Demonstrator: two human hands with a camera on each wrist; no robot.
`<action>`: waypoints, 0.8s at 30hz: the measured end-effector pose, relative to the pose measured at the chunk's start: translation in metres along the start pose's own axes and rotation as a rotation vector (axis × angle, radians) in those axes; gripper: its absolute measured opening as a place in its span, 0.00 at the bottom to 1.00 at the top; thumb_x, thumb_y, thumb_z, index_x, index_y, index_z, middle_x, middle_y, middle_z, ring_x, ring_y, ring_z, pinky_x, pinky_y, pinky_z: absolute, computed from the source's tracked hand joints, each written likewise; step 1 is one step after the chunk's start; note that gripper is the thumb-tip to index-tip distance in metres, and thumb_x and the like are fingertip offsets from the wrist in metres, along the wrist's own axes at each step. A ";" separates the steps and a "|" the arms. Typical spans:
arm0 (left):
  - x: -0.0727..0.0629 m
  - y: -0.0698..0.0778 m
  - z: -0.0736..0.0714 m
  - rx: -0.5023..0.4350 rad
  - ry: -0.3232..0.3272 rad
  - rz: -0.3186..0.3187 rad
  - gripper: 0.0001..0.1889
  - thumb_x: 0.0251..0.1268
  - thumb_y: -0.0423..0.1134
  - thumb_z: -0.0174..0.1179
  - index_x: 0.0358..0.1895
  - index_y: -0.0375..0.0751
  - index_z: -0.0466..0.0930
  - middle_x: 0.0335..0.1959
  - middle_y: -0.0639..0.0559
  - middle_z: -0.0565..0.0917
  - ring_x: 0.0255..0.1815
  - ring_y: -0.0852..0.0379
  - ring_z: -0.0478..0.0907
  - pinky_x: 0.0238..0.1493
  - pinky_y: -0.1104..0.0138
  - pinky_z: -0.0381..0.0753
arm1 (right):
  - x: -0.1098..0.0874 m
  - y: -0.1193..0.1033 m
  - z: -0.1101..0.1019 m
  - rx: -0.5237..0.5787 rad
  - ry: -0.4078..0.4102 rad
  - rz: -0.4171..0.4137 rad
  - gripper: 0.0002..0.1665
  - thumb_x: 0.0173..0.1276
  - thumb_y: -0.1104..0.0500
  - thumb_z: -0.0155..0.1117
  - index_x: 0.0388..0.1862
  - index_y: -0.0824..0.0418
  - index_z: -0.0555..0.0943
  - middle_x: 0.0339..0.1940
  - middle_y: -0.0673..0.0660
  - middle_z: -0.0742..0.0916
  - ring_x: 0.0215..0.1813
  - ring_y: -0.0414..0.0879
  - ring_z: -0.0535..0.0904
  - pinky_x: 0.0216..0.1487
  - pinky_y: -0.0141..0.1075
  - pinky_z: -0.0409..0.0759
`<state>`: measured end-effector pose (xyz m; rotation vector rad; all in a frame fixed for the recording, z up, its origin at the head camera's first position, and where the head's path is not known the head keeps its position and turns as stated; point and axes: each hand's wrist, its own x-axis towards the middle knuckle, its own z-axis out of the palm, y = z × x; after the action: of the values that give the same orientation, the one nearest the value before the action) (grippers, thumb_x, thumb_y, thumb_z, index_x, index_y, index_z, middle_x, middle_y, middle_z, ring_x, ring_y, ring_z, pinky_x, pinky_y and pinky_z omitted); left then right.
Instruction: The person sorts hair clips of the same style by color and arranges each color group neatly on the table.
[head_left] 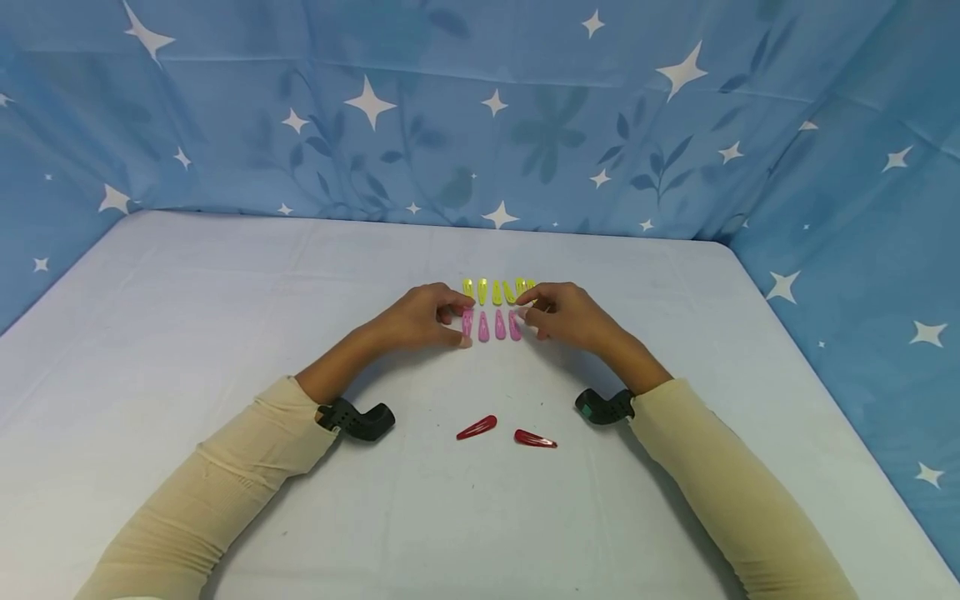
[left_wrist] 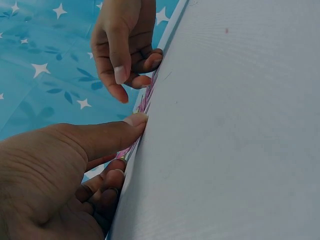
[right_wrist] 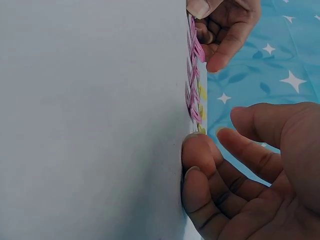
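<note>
Several pink snap hair clips lie side by side in a row on the white tabletop. Behind them runs a row of yellow snap hair clips. At the left end of the pink row, my left hand pinches a pink hair clip lengthwise, thumb at the near end, index finger at the far end. My right hand is by the right end of both rows, partly covering the yellow clips there. Its thumb and index finger stand apart with nothing between them in the right wrist view; its other fingers touch the table.
Two red hair clips lie apart, nearer to me on the white table. A blue star-patterned curtain hangs behind the table and along its sides. Black wrist devices are worn on both forearms.
</note>
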<state>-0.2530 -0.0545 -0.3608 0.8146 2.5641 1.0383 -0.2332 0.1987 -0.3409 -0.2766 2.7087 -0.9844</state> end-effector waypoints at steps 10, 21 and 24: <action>0.000 0.002 -0.002 -0.004 0.005 0.010 0.32 0.54 0.44 0.74 0.63 0.37 0.78 0.47 0.46 0.81 0.45 0.52 0.75 0.51 0.63 0.77 | -0.026 0.002 -0.002 0.015 -0.026 -0.029 0.22 0.72 0.54 0.60 0.63 0.57 0.76 0.40 0.59 0.85 0.30 0.46 0.81 0.34 0.35 0.76; -0.002 0.008 0.001 -0.020 0.039 0.009 0.30 0.57 0.44 0.71 0.63 0.36 0.78 0.49 0.44 0.82 0.43 0.52 0.78 0.49 0.62 0.79 | -0.049 0.005 0.002 0.069 -0.125 -0.145 0.16 0.69 0.62 0.63 0.55 0.62 0.82 0.36 0.58 0.85 0.31 0.45 0.80 0.32 0.31 0.75; -0.008 0.013 0.003 -0.052 0.068 0.002 0.29 0.57 0.44 0.71 0.62 0.38 0.79 0.52 0.44 0.81 0.44 0.52 0.80 0.46 0.62 0.81 | -0.055 0.005 0.005 0.090 -0.163 -0.169 0.15 0.68 0.63 0.65 0.53 0.60 0.84 0.36 0.56 0.85 0.33 0.46 0.80 0.34 0.30 0.77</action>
<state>-0.2399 -0.0502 -0.3534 0.7815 2.5812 1.1475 -0.1797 0.2137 -0.3384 -0.5504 2.5187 -1.0744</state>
